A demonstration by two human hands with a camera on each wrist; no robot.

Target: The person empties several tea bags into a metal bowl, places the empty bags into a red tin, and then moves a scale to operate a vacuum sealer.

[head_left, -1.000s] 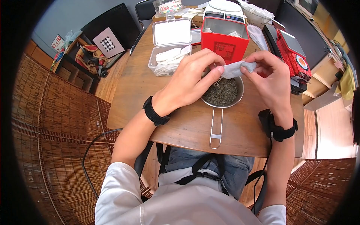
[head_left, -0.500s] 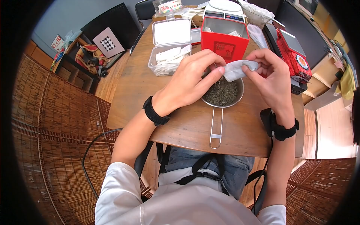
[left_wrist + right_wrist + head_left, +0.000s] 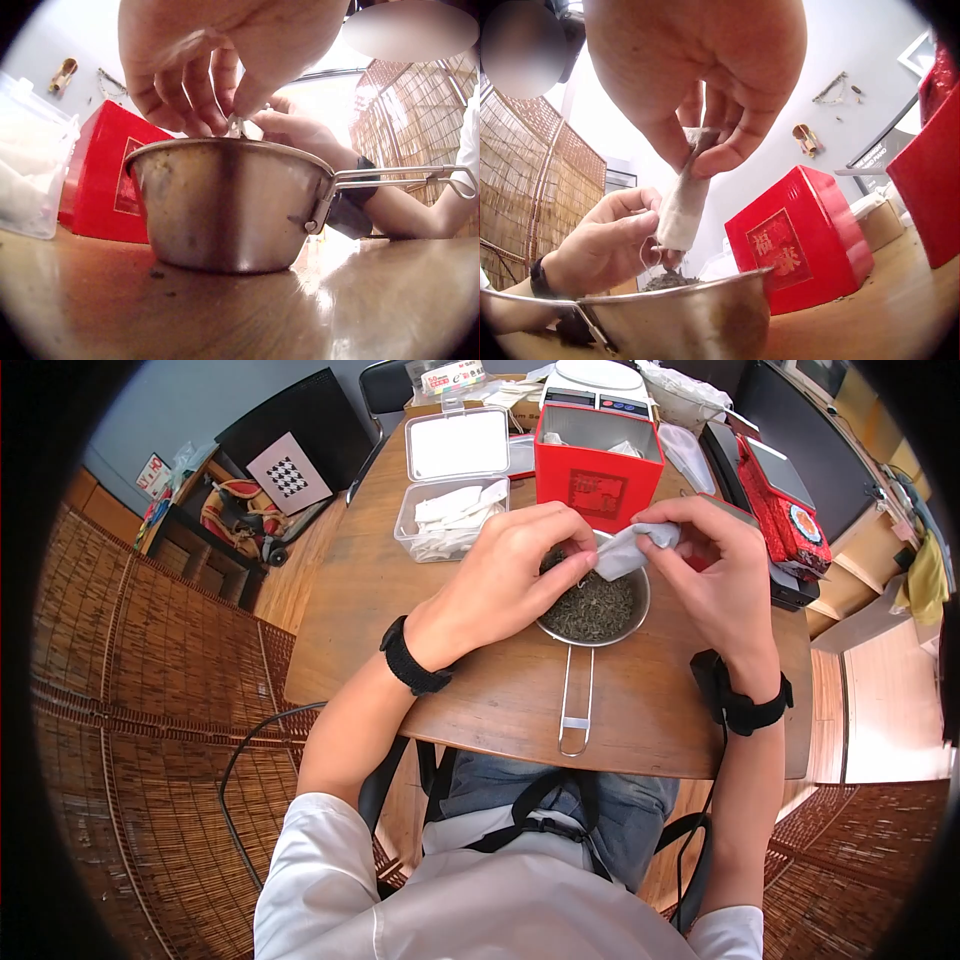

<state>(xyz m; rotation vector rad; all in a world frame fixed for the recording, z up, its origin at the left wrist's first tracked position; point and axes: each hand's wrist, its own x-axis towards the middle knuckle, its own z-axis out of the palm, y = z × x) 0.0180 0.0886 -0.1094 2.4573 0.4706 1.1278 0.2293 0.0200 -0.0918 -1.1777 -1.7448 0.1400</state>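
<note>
A small white fabric pouch [image 3: 622,555] slants over a metal bowl [image 3: 645,610] of dark dried leaves [image 3: 590,607]. The right hand [image 3: 725,565] pinches the pouch's upper end; in the right wrist view the pouch [image 3: 682,206] hangs from those fingers, its lower end over the leaves. At that lower end the left hand [image 3: 515,565] pinches the edge between thumb and fingers, and a thin string loops beside it. In the left wrist view the left hand [image 3: 217,60] is just above the bowl's rim [image 3: 232,142].
Behind the bowl stands an open red box [image 3: 600,485] with white pouches inside. A clear plastic container [image 3: 410,525] of white pouches is at the left, lid raised. The bowl's wire handle [image 3: 567,700] points toward the person. A scale [image 3: 598,380] sits at the back.
The pouch has tilted more steeply, its left end lower toward the leaves. The right hand has shifted slightly left, and the left hand has dipped a little.
</note>
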